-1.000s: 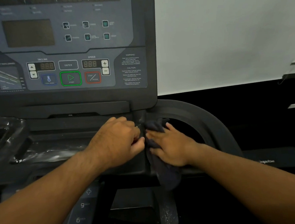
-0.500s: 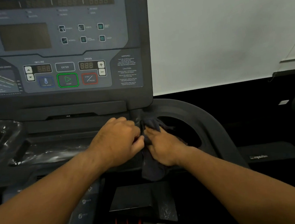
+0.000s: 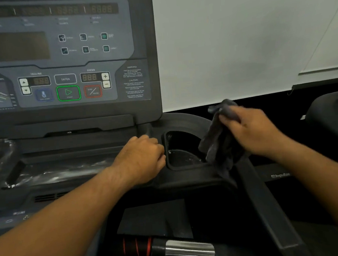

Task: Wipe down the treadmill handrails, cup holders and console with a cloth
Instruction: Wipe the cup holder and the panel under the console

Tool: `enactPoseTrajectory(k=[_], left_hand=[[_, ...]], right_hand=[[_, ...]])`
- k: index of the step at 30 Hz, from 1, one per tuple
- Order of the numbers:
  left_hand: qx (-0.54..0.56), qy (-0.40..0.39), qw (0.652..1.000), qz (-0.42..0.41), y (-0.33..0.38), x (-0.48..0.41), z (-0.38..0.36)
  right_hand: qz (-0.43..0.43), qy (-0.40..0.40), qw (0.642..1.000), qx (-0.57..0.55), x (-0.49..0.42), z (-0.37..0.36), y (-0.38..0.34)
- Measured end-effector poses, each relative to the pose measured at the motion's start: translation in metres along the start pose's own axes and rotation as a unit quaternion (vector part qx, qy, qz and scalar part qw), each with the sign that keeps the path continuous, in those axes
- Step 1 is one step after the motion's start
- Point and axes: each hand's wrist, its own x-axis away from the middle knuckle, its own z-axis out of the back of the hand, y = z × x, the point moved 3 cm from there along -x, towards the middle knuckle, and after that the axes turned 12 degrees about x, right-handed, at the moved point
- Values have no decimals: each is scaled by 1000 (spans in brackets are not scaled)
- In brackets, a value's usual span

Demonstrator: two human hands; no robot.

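Note:
The treadmill console (image 3: 60, 61) fills the upper left, with grey panel, dark displays and a green start button. Below its right corner lies the right cup holder (image 3: 184, 157), a dark recess with white specks on its floor. My right hand (image 3: 252, 130) grips a dark grey cloth (image 3: 216, 142) that hangs over the cup holder's right rim. My left hand (image 3: 141, 158) rests curled on the tray edge just left of the cup holder, holding nothing I can see. The right handrail (image 3: 269, 207) slopes down toward me from under the cloth.
A shiny plastic-wrapped tray (image 3: 61, 172) runs left of my left hand. A chrome and red-striped bar (image 3: 174, 249) crosses the bottom centre. A second machine (image 3: 332, 117) stands at the right edge. A pale wall (image 3: 237, 36) rises behind.
My right hand has carried the cloth from the spot beside my left hand up and right to the cup holder's far rim. The cup holder's inside now shows. My left hand stays put.

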Motion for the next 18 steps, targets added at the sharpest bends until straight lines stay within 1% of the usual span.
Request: enactPoseTrajectory(k=[2, 4, 6, 7, 8, 9, 10, 11, 12, 13, 14, 15, 16, 17, 18], left_hand=[[-6, -16, 1000, 7, 6, -2, -4], [-13, -37, 999, 14, 13, -3, -9], [-22, -61, 998, 8, 19, -3, -19], [-24, -77, 997, 0, 21, -1, -24], [-23, -87, 996, -7, 22, 0, -29], [-21, -90, 996, -13, 22, 2, -32], [-16, -87, 996, -16, 20, 3, -34], [-10, -83, 996, -18, 19, 4, -34], [-4, -78, 997, -20, 17, 5, -33], [1, -71, 997, -25, 15, 6, -32], [5, -61, 998, -28, 13, 6, -30], [10, -51, 998, -31, 9, 6, -29], [15, -44, 998, -31, 7, 6, -28], [20, -41, 999, -30, 3, 5, -27], [24, -41, 998, -29, 0, 4, -27]], right_hand=[[-40, -19, 999, -5, -9, -9, -8], [-57, -84, 994, -31, -8, -46, -21], [-117, -153, 976, -103, -10, -96, -33], [-164, -169, 962, -139, -14, -120, -37], [-219, -174, 942, -184, -20, -139, -43], [-279, -171, 911, -250, -28, -153, -50], [-342, -159, 863, -335, -35, -164, -58], [-396, -142, 806, -416, -40, -170, -65], [-433, -119, 754, -479, -44, -174, -69], [-456, -90, 710, -528, -47, -174, -70], [-471, -60, 674, -566, -48, -174, -70], [-477, -40, 649, -591, -47, -173, -68], [-475, -31, 642, -601, -45, -173, -66], [-471, -37, 654, -591, -43, -176, -64], [-465, -53, 681, -564, -41, -178, -62]])
